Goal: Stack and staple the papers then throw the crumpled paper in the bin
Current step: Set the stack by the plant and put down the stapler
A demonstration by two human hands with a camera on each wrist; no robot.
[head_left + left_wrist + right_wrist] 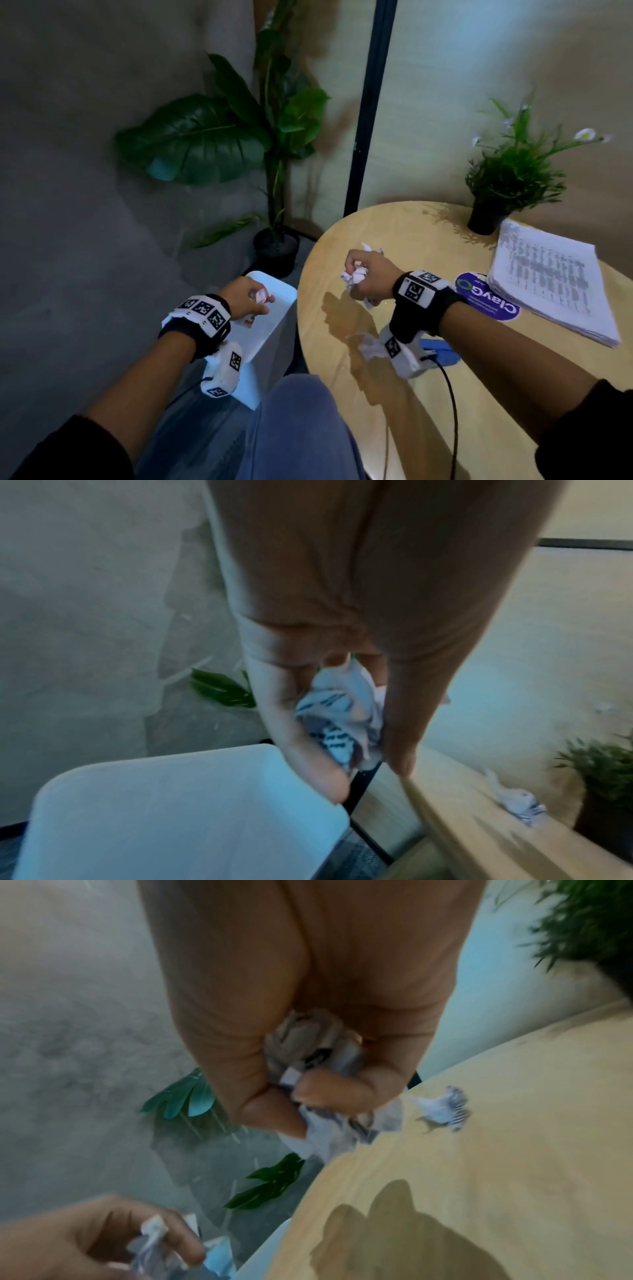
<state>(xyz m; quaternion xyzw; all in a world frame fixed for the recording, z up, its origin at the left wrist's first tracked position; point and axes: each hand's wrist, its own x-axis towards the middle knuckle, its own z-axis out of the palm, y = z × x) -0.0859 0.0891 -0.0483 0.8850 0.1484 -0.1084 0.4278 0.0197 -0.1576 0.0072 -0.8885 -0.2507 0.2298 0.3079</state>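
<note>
Risk sits mostly with the left hand (247, 297), whose fingers are curled round a ball of crumpled paper (261, 295) above the white bin (274, 329) that stands on the floor at nine o'clock from the bench (445, 394). In the left wrist view the ball (342, 723) hangs over the near corner of the bin's rim (192, 783) rather than over its middle, so a release from here would probably clip the edge and drop the paper into the gap between bin and bench. Whether the bin's top is open or lidded cannot be told; if lidded, the ball would simply roll off.

The right hand (368, 275) is clenched on a second ball (356, 275) above the bench, near its nine o'clock edge. Loose corners stick out of that fist (329, 1131), and a slack grip on the way across could shed it short of the bin. A third crumpled scrap (441, 1110) lies on the bench just beyond the right hand, at twelve o'clock from it, and another pale scrap (371, 346) lies under the right wrist; either could be forgotten, or swept off by a passing forearm.

At three o'clock the stack of papers (551, 284) rests by the small potted plant (507, 178), partly on a blue round sticker (486, 301). A blue object, probably the stapler (442, 349), lies beneath the right wrist, where the dangling cable (448, 394) might snag it.
</note>
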